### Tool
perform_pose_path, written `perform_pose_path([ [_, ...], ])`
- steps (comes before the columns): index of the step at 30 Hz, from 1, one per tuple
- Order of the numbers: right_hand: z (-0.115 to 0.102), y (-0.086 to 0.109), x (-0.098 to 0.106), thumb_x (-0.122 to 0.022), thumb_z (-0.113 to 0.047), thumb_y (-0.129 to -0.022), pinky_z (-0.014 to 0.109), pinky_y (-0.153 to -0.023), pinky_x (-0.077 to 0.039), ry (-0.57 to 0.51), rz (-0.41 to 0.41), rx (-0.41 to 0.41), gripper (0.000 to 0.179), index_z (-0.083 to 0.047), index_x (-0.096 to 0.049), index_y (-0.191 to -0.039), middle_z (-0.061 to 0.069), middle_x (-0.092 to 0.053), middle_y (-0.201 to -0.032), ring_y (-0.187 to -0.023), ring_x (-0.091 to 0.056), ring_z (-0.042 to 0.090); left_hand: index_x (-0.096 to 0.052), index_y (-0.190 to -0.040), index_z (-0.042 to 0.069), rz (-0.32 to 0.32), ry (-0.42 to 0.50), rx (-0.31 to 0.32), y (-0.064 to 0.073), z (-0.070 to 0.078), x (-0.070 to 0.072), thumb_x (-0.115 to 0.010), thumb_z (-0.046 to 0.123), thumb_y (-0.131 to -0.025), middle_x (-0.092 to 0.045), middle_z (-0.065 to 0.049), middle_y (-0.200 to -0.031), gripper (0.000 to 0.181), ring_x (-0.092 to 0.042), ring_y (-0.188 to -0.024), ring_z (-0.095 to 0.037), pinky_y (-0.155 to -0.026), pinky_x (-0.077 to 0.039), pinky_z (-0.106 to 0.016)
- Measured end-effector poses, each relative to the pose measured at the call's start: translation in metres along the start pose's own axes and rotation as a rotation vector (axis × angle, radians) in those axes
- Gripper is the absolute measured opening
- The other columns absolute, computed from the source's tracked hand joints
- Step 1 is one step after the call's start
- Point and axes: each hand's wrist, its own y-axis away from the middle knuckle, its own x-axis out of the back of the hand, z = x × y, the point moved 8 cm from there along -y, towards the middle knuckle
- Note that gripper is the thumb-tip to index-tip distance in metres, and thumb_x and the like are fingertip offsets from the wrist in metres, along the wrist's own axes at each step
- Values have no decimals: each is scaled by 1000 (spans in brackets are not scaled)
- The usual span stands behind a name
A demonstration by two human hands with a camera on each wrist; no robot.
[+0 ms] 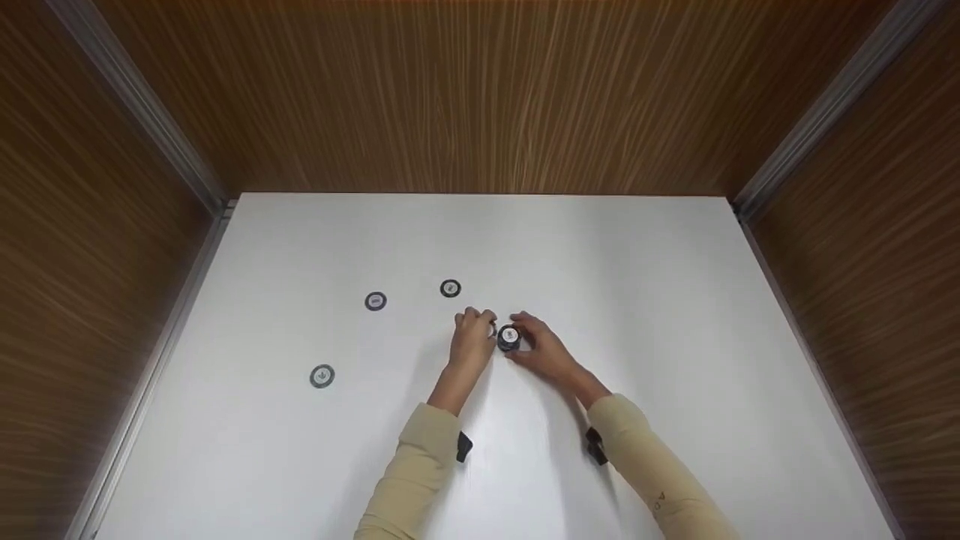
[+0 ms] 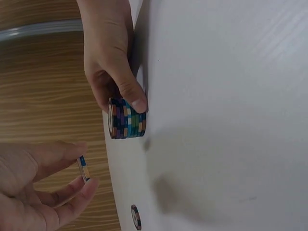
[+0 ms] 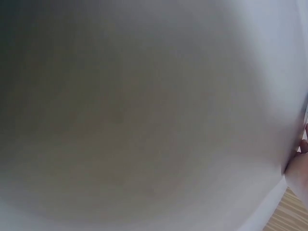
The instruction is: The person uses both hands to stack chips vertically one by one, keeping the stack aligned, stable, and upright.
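My left hand [image 1: 471, 341] pinches a single poker chip [image 2: 83, 168] between thumb and fingers, raised off the white table in the left wrist view. The chip is seen nearly edge-on there, blue with a yellowish patch. Just to its right, my right hand [image 1: 544, 352] holds a short stack of poker chips [image 1: 510, 336], thumb on the near side and fingers on the far side. Multicoloured edges of purple, teal, green and orange show on the stack in the left wrist view. The right wrist view is mostly filled by a blurred pale surface, with part of a hand [image 3: 299, 175] at its right edge.
Three loose chips lie flat on the white table [image 1: 637, 300]: one chip [image 1: 450, 288] beyond my left hand, another chip [image 1: 376, 301] farther left, and a third chip [image 1: 322, 376] nearer at the left. Wood-grain panels [image 1: 480, 97] enclose the table's back and sides.
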Motion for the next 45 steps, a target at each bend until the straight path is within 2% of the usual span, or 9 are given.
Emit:
perform_pose_path([
  [3,0,1,1,-77,-10,-73,37,-109,-18,14,5,9,51,0,-57,-118,14,-43,-136,-132,-27,29,-66,-99,3,-5,-14,-30,-3,8,-8,-72,1,-71,-55,-11,-91,28,-51,-88,-27,-75,-48,-31],
  [9,-1,1,1,-75,-8,-75,38,-109,-21,26,0,43,47,-1,-56,-118,15,-44,-133,-131,-27,32,-68,-98,6,-29,-80,-48,-6,20,-22,-74,7,-72,-56,-10,-90,27,-52,-86,-24,-73,-48,-27],
  [15,1,0,-1,-73,-3,-75,35,-108,-23,25,-8,20,54,1,-52,-124,16,-44,-134,-132,-26,31,-69,-96,6,29,-131,-80,-5,27,-30,-76,6,-71,-55,-10,-86,26,-53,-83,-25,-69,-50,-27],
  [24,-2,1,0,-75,-4,-74,35,-107,-25,15,-2,49,59,2,-48,-127,17,-47,-129,-131,-28,32,-66,-92,2,124,-165,-115,0,30,-34,-78,4,-66,-53,-12,-83,28,-51,-80,-26,-65,-52,-28],
  [29,-2,0,0,-76,-8,-74,35,-107,-24,27,-2,56,61,1,-49,-127,17,-47,-130,-131,-28,33,-67,-89,2,153,-185,-120,0,31,-34,-77,4,-67,-54,-12,-83,24,-52,-80,-26,-62,-53,-27],
  [35,-2,0,0,-75,-7,-75,37,-106,-27,21,-10,76,58,4,-49,-126,19,-46,-130,-130,-28,35,-68,-88,2,165,-205,-124,0,31,-35,-77,5,-68,-55,-12,-82,23,-52,-80,-26,-62,-52,-27],
  [42,-4,2,0,-74,-15,-77,36,-109,-21,59,-31,33,54,-2,-52,-125,14,-41,-136,-133,-24,30,-66,-90,3,147,-264,-144,1,33,-38,-76,7,-69,-55,-11,-83,24,-51,-79,-24,-65,-50,-25],
  [45,-4,2,-1,-74,-14,-77,36,-109,-20,70,-30,37,55,-1,-51,-125,14,-42,-136,-133,-25,30,-66,-88,2,159,-248,-146,1,33,-38,-76,6,-67,-54,-11,-81,23,-50,-79,-25,-65,-50,-26],
])
